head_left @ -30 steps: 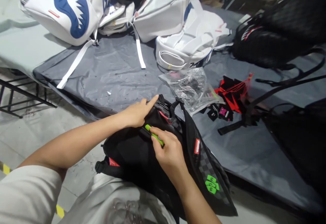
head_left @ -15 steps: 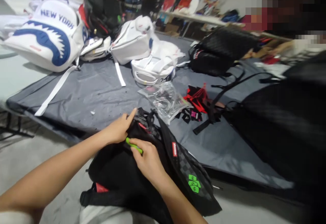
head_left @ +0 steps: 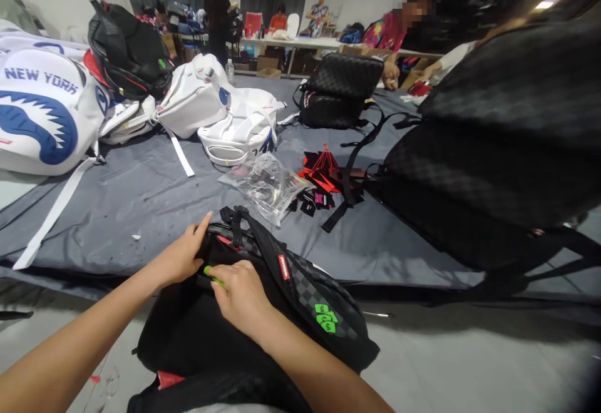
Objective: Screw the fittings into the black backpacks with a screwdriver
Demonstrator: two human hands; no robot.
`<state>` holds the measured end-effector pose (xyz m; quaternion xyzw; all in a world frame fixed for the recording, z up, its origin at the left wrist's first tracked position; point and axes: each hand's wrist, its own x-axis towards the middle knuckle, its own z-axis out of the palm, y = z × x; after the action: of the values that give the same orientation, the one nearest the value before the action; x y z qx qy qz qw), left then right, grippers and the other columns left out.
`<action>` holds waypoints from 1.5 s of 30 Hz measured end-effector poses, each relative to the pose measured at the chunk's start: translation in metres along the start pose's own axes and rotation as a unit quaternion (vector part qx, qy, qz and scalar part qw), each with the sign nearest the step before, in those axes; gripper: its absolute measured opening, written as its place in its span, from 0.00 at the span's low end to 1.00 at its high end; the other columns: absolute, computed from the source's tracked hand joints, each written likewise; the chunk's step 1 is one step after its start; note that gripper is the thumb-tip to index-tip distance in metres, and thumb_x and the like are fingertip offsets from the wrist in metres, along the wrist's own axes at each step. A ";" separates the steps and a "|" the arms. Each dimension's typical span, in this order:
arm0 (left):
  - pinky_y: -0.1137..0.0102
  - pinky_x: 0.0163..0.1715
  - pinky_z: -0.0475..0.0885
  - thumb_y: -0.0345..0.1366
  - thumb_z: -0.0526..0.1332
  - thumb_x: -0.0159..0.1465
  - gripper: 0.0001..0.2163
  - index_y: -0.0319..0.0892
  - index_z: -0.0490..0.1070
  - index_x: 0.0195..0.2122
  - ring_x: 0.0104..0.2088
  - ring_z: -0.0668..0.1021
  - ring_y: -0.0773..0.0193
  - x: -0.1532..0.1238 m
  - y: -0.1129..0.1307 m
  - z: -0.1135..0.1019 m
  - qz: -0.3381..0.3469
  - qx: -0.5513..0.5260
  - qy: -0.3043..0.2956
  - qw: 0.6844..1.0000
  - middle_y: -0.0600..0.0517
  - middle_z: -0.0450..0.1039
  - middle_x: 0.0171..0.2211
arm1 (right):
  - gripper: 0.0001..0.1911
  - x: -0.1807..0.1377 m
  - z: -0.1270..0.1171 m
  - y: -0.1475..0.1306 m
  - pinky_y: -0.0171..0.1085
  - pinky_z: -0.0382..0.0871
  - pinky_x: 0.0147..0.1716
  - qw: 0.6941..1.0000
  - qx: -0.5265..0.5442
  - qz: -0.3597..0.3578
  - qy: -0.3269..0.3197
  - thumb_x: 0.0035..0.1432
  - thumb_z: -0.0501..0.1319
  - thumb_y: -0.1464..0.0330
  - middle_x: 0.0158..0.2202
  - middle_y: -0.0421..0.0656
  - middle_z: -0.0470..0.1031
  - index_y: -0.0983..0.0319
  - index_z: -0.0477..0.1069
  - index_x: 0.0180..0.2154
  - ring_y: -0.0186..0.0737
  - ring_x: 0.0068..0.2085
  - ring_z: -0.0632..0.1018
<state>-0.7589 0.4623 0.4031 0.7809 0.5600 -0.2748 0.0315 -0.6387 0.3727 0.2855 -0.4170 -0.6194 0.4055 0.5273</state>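
A black backpack [head_left: 181, 331] with a checkered front panel and green dollar-note patches leans in front of me against the table edge. My left hand [head_left: 185, 255] pinches its top edge near the carry loop, index finger stretched upward. Inside my right hand [head_left: 241, 291] is a small lime-green tool [head_left: 207, 270], held against the black fabric just beside my left fingers. Most of that tool is covered by the fingers, so its kind cannot be made out. A red label [head_left: 283, 267] sits on the bag's dark strap.
On the grey-covered table [head_left: 136, 206] lie a clear plastic bag [head_left: 267, 184], black and red tags [head_left: 322, 175] and white backpacks [head_left: 197, 97]. Large black checkered bags [head_left: 488, 150] stand at right. Across the table a person in a patterned top [head_left: 387, 31] leans over; others are farther back.
My view has turned up and to the right, so the scene sits lower and further left. Both hands keep their places on the backpack, and the green tool stays in my right hand.
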 end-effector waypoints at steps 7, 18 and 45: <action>0.65 0.51 0.66 0.27 0.58 0.59 0.49 0.61 0.20 0.68 0.55 0.70 0.55 -0.002 -0.005 0.002 0.027 -0.047 0.012 0.998 0.48 0.52 0.61 | 0.19 -0.026 -0.090 0.028 0.32 0.66 0.32 0.966 0.193 0.071 0.157 0.63 0.56 0.56 0.32 0.43 0.77 0.62 0.77 0.43 0.33 0.31 0.76; 0.65 0.51 0.67 0.28 0.56 0.60 0.48 0.63 0.18 0.67 0.54 0.70 0.56 -0.002 0.002 0.003 -0.010 -0.030 -0.002 0.999 0.49 0.51 0.62 | 0.22 -0.002 -0.138 0.187 0.40 0.67 0.35 0.928 0.103 0.297 0.201 0.48 0.56 0.52 0.31 0.44 0.70 0.64 0.63 0.37 0.39 0.32 0.71; 0.58 0.55 0.66 0.31 0.58 0.60 0.44 0.50 0.31 0.71 0.60 0.66 0.49 -0.011 0.010 -0.004 0.008 -0.062 0.022 0.998 0.41 0.51 0.65 | 0.16 0.022 -0.153 0.176 0.39 0.66 0.46 0.916 -0.328 0.035 0.227 0.58 0.52 0.75 0.43 0.47 0.77 0.67 0.76 0.42 0.42 0.46 0.75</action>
<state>-0.7510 0.4511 0.4092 0.7879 0.5702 -0.2219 0.0693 -0.4738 0.4603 0.1445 -0.6688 -0.5665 0.0917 0.4727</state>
